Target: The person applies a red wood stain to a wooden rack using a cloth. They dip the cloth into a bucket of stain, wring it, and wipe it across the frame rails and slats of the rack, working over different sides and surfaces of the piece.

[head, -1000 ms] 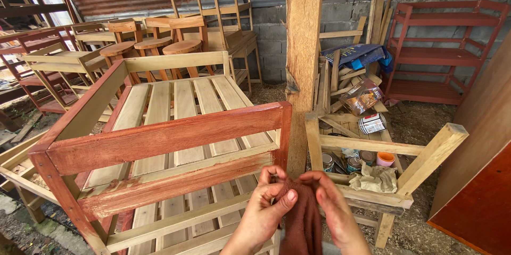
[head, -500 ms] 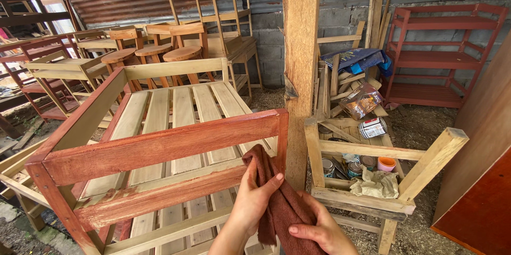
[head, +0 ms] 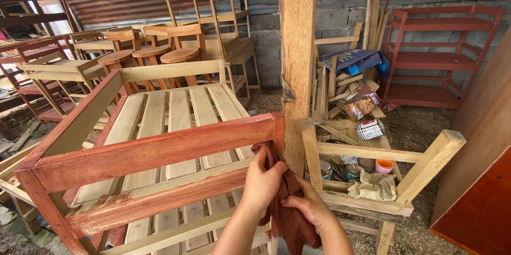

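Low in the centre of the frame, both hands clutch a limp, dark red rag (head: 290,218). The left hand (head: 264,180) bunches its upper end against the corner post of the slatted wooden frame (head: 159,151); the right hand (head: 308,207) pinches the cloth lower down, fingers curled. The frame's near rails are stained reddish brown and streaky, while the far slats are pale, bare wood. A rough upright post (head: 297,63) rises right of centre. Behind it, cans (head: 346,170) sit half hidden in an unpainted wooden rack (head: 372,154). The rag's lower end and both forearms are cut off by the bottom edge.
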`<action>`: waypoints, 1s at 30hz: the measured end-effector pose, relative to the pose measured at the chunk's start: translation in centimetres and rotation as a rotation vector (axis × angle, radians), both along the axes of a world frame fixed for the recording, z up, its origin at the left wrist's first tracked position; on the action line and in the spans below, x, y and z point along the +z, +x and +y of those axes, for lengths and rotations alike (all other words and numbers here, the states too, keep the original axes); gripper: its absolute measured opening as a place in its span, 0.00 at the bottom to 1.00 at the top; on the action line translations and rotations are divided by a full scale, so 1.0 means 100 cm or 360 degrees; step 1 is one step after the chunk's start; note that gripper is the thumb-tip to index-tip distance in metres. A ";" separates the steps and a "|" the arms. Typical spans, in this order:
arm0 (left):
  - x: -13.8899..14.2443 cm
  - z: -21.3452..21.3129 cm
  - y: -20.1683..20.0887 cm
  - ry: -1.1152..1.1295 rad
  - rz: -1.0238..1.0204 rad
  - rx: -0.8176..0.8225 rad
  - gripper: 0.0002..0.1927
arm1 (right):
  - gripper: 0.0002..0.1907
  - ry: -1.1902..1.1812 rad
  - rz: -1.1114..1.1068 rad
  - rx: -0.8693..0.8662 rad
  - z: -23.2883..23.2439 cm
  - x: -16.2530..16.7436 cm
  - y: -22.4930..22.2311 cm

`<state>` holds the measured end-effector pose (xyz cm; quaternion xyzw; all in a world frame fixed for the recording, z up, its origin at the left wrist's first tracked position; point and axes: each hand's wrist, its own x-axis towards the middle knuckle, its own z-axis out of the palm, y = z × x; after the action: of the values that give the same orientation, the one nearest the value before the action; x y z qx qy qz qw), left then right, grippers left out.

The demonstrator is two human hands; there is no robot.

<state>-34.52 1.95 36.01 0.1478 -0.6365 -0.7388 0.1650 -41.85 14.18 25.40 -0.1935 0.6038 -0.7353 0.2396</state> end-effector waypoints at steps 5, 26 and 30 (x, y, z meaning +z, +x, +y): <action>-0.016 0.003 -0.006 -0.0541 0.0157 0.0167 0.35 | 0.43 -0.0135 0.0229 0.0103 -0.008 -0.017 -0.004; -0.004 -0.003 0.009 -0.0592 -0.0016 0.0163 0.20 | 0.53 -0.0195 0.0147 0.0176 -0.006 -0.017 -0.001; 0.004 0.004 0.007 -0.1111 -0.0049 0.0284 0.26 | 0.51 -0.0078 0.0155 0.0170 0.000 -0.008 0.003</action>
<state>-33.84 2.33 36.37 0.1488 -0.8374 -0.4573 0.2598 -41.55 14.15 24.62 -0.2667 0.5855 -0.7256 0.2440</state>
